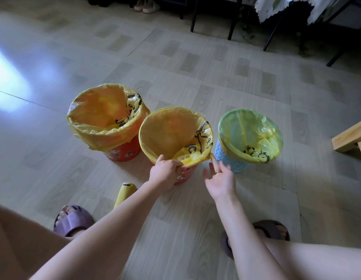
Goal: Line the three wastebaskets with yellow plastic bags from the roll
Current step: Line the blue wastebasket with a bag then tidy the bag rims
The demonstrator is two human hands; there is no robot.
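Three wastebaskets stand in a row on the floor, each with a yellow bag folded over its rim. The left orange basket [123, 153] has a loose, wide bag. The middle orange basket [184, 176] has a tight bag [169, 132]. My left hand [165, 171] grips its near rim, fingers curled over the plastic. My right hand [221, 178] hovers open just right of that rim, one fingertip touching the bag's edge. The small blue perforated basket [226, 156] stands at the right. The yellow bag roll [124, 194] lies on the floor by my left arm.
My feet in purple slippers [73, 220] stand near the bottom. A wooden stool corner [351, 138] juts in at the right. Black furniture legs [233, 23], a cloth-covered table and a pair of shoes [146, 5] are at the back.
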